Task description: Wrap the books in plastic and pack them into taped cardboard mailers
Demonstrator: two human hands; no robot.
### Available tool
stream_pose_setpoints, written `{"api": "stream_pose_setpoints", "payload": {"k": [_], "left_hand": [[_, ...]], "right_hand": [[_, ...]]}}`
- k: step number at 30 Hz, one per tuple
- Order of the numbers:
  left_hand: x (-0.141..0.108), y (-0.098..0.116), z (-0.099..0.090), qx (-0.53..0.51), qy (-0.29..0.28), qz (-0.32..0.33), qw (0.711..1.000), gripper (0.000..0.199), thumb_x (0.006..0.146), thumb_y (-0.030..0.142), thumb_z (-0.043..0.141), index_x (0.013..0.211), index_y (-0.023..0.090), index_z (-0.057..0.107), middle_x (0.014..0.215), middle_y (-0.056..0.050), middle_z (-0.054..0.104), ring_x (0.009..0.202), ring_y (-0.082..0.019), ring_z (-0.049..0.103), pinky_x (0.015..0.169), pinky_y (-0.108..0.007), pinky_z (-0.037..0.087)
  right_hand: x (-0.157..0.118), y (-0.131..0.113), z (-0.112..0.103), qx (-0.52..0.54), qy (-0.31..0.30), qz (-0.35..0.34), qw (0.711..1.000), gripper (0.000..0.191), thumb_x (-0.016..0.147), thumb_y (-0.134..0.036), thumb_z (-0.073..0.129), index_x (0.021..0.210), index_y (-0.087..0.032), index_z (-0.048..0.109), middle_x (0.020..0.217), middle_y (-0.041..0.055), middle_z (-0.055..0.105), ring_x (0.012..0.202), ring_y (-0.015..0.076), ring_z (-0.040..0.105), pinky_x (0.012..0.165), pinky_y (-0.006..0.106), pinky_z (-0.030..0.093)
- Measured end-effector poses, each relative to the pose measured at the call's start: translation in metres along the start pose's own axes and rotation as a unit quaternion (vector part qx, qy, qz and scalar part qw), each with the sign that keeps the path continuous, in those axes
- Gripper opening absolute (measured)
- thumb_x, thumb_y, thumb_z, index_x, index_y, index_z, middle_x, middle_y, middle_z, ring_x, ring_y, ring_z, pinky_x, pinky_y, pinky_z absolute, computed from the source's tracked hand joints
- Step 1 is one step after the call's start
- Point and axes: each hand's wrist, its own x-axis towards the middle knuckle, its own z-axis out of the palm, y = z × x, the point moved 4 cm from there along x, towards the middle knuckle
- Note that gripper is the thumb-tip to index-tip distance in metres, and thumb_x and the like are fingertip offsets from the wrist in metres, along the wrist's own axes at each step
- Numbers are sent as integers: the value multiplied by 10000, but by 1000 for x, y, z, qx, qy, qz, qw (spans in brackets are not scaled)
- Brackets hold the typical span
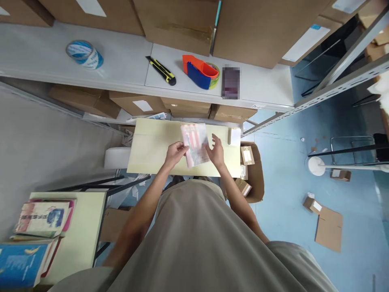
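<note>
A thin book or booklet (195, 142) with a red, white and grey cover, blurred by motion, is held above the pale yellow table (152, 142). My left hand (176, 153) pinches its left edge between thumb and fingers. At its right edge is my right hand (215, 151), with the fingers spread and the thumb against or just over the cover. A small white box or stack of cards (234, 136) lies at the table's right end.
A shelf (121, 56) ahead holds a tape roll (85, 54), a yellow-black cutter (161, 70), a red-blue tape dispenser (200, 73) and cardboard boxes (179, 24). An open carton (258, 174) with small boxes stands right of the table. Books (24, 259) lie on a side table (85, 227).
</note>
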Motion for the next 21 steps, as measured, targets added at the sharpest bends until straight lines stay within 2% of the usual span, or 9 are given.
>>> {"api": "stream_pose_setpoints", "payload": {"k": [2, 4, 6, 9, 12, 15, 18, 19, 21], "left_hand": [[0, -3, -7, 2, 48, 2, 999, 310, 731, 457, 818, 830, 189, 700, 783, -34, 714, 680, -187, 666, 611, -305, 552], [1, -6, -15, 15, 75, 4, 997, 250, 728, 393, 805, 832, 194, 696, 791, -29, 725, 687, -192, 682, 620, -304, 556], [2, -8, -24, 32, 89, 8, 996, 191, 745, 346, 781, 832, 198, 697, 822, -34, 748, 724, -202, 709, 652, -307, 558], [2, -9, -39, 50, 121, 13, 991, 143, 798, 330, 750, 833, 201, 699, 852, -47, 767, 780, -219, 732, 721, -327, 569], [-2, -6, -52, 15, 130, 28, 991, 207, 846, 392, 763, 885, 195, 712, 911, -73, 785, 868, -242, 756, 829, -364, 602], [-4, -1, -71, -49, 76, 54, 994, 346, 881, 475, 778, 1058, 180, 747, 1153, -129, 796, 1125, -289, 756, 981, -395, 608], [-2, -8, -109, -66, 35, 64, 995, 455, 915, 510, 757, 1232, 185, 732, 1323, -145, 753, 1315, -314, 689, 1097, -428, 576], [-1, -14, -127, -54, 53, 68, 995, 472, 915, 507, 758, 1265, 194, 722, 1361, -142, 735, 1352, -317, 667, 1130, -440, 559], [1, -32, -169, -11, 134, 61, 989, 521, 867, 490, 807, 1301, 220, 704, 1451, -140, 679, 1416, -328, 616, 1170, -461, 531]], "right_hand": [[-8, -18, 23, -32, -16, -41, 998, 443, 970, -429, 659, 1372, -245, 647, 1424, 148, 664, 1218, 314, 680, 1061, 482, 576], [-20, -36, 55, -59, -106, -78, 990, 355, 986, -370, 645, 1322, -263, 684, 1361, 120, 697, 1157, 293, 713, 1059, 466, 588], [-31, -49, 86, -119, -154, -103, 975, 359, 955, -306, 684, 1311, -264, 689, 1337, 116, 695, 1131, 295, 719, 1060, 466, 591], [-40, -60, 122, -218, -104, -127, 962, 353, 945, -207, 665, 1297, -235, 675, 1310, 151, 666, 1169, 316, 683, 1023, 457, 601], [-33, -62, 144, -235, -64, -110, 964, 275, 980, -172, 586, 1235, -211, 679, 1257, 162, 677, 1123, 307, 683, 982, 436, 598], [-13, -56, 153, -139, -63, -35, 988, 192, 968, -321, 655, 1105, -194, 705, 1132, 125, 738, 991, 285, 705, 926, 413, 593], [2, -44, 163, 48, -86, 88, 991, 350, 869, -521, 754, 969, -188, 712, 892, 65, 756, 816, 251, 697, 747, 359, 588], [3, -41, 167, 108, -95, 127, 981, 404, 824, -561, 786, 957, -187, 714, 848, 52, 753, 763, 236, 687, 682, 339, 573], [2, -35, 180, 190, -109, 185, 958, 485, 739, -602, 851, 959, -191, 717, 819, 39, 757, 700, 214, 672, 598, 313, 541]]}}
